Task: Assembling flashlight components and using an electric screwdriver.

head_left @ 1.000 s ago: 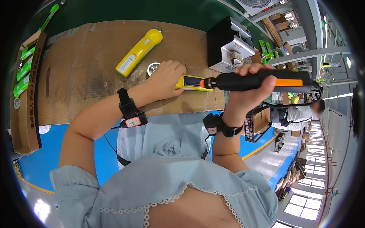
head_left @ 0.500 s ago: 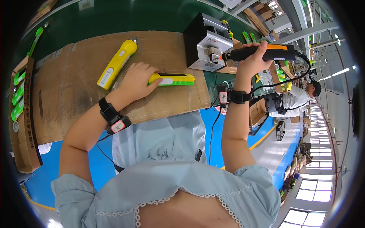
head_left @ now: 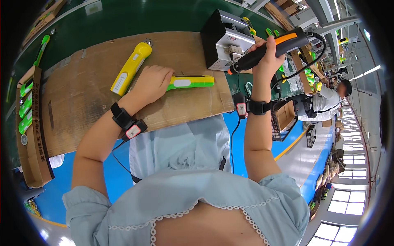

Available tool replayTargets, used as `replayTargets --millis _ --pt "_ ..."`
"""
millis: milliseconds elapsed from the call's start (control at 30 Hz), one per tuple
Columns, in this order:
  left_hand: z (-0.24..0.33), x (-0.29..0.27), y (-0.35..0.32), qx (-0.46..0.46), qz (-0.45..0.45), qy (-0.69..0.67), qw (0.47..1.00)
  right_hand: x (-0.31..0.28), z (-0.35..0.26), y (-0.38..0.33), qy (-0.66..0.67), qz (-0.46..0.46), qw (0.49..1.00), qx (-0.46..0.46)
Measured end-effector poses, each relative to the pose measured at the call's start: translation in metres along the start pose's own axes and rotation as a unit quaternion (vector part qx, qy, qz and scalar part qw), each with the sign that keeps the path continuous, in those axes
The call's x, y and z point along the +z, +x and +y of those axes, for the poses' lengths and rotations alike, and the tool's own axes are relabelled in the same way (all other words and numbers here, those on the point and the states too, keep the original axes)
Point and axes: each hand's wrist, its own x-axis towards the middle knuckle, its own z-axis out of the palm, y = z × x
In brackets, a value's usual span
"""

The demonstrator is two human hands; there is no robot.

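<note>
My left hand (head_left: 153,84) rests on the cardboard, its fingers closed over the left end of a yellow-and-green work light (head_left: 193,81) that lies crosswise; that end is hidden. My right hand (head_left: 267,61) grips a black electric screwdriver (head_left: 292,41) with an orange strip and a cord. Its orange tip points down and left, just below the front of a black-and-silver screw feeder (head_left: 215,39). What sits at the tip is too small to tell. A second work light (head_left: 130,70), mostly yellow with a metal hook, lies slanted left of my left hand.
A cardboard sheet (head_left: 78,110) covers the green bench (head_left: 172,16). At the left edge stands a long carton (head_left: 36,151) with several green work lights. The screwdriver's cord (head_left: 305,71) loops down past my right wrist. A co-worker (head_left: 328,102) is at the far right, beyond a crate (head_left: 283,119).
The screwdriver's tip has come away from the feeder's front, and the tool now tilts downward to the left. My left hand stays on the work light. The whole view has shifted slightly.
</note>
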Motion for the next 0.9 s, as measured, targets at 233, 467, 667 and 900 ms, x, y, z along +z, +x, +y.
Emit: replayTargets --millis 233,467,667,900 --pt "0.006 -0.003 -0.001 0.019 -0.018 -0.011 1.000 0.016 -0.014 -0.037 0.049 -0.031 0.998 -0.015" --pt "0.018 0.004 -0.004 0.040 -0.027 0.021 0.999 0.001 -0.013 -0.010 -0.067 0.042 0.987 -0.139" --pt "0.021 0.006 -0.008 0.086 0.008 0.065 0.994 -0.017 0.013 0.027 -0.013 0.041 0.985 -0.166" --pt "0.028 0.008 -0.013 0.059 -0.010 0.064 0.996 -0.015 0.019 0.038 -0.106 -0.039 0.989 -0.095"
